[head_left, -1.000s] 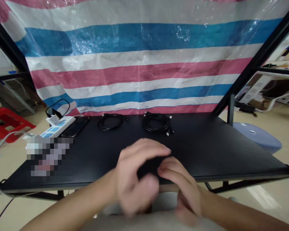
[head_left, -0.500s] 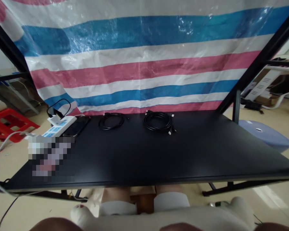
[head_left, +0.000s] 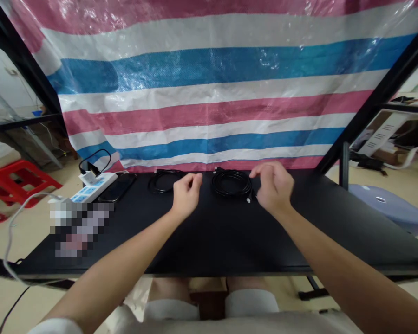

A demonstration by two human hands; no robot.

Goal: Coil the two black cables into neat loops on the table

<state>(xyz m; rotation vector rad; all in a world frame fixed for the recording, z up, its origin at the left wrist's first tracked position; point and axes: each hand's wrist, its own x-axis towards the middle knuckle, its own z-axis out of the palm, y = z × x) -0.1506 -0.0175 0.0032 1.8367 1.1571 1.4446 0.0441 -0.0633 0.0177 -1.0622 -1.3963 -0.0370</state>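
Observation:
My left hand (head_left: 187, 195) hovers over the table just in front of the smaller coil of black cable (head_left: 156, 185). Its fingers are curled in, and nothing shows in them. On the right, my right hand (head_left: 276, 186) is raised beside the larger coil of black cable (head_left: 230, 194). The fingers of that hand bend loosely toward the coil, apart from the thumb, and hold nothing visible. White connector ends show at the larger coil, which lies between the two hands. Part of the smaller coil is hidden behind my left hand.
On the black table (head_left: 209, 241), a white power strip (head_left: 97, 188) with plugs stands at the left beside a dark phone (head_left: 119, 188). A blurred-out patch covers an item near them. A striped plastic sheet (head_left: 209, 83) hangs behind. A red stool (head_left: 21, 181) and a bluish-purple stool (head_left: 386, 204) flank the table.
Both forearms have come up from the bottom edge, and my hands are now over the table near the coils. The view has shifted slightly; the cables lie where they were.

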